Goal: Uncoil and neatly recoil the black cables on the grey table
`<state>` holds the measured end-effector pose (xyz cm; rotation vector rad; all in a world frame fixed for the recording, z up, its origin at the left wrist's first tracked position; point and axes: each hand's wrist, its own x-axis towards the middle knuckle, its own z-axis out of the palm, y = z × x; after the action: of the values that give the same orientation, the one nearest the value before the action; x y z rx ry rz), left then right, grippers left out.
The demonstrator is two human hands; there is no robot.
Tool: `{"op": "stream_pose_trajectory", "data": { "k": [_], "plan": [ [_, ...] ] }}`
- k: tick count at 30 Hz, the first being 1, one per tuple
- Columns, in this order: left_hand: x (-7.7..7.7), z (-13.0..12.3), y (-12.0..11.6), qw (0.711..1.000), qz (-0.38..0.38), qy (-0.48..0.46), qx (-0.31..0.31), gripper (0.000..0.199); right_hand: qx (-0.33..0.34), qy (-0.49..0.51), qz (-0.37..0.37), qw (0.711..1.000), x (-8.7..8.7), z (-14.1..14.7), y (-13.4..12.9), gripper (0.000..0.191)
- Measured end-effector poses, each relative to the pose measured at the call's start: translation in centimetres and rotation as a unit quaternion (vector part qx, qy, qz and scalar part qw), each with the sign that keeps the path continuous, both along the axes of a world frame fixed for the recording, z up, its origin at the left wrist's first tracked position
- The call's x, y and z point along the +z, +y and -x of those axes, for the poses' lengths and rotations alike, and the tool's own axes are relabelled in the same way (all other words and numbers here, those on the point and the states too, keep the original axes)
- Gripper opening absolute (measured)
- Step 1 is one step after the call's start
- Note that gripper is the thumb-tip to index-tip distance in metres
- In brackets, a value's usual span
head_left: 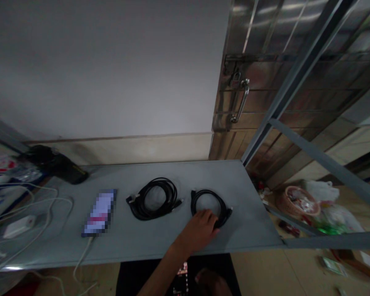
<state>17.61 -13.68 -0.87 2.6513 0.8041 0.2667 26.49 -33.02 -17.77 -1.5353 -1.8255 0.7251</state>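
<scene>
On the grey shelf top (185,234) lie two coiled black cables. My left hand (203,228) reaches in from below and grips the near side of the smaller cable coil (208,192) on the right, fingers bent over it and thumb to the right. Its connector ends stick out at upper left and at right. To the left is the larger cable coil (169,191), untouched, with several plugs at its sides. My right hand (212,283) is low over my dark lap, dim and blurred, so its fingers cannot be made out.
A phone (98,213) with a white cord lies at left, near a white adapter (20,227), loose white cords and a black cylindrical object (63,165). A metal post (265,127) rises at the right end. Beyond it, a basket (285,201) and plastic bags (322,191) stand lower down.
</scene>
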Motion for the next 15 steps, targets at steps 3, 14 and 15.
{"op": "stream_pose_trajectory", "data": {
  "k": [3, 14, 15],
  "plan": [
    [0.1, 0.6, -1.9, 1.0, 0.005, 0.0, 0.001, 0.03, -0.053, 0.051, 0.019, 0.997, 1.0, -1.7, 0.9, 0.051],
    [1.7, 3.2, -8.3, 0.974, 0.14, -0.166, 0.064, 0.044, -0.25, 0.285, 0.092, 0.921, 5.7, -1.4, -0.8, 0.055],
    [1.8, 3.5, -8.6, 0.965, 0.158, -0.197, 0.074, 0.042, -0.245, 0.301, 0.09, 0.917, 6.5, -1.3, -0.4, 0.059]
  ]
}}
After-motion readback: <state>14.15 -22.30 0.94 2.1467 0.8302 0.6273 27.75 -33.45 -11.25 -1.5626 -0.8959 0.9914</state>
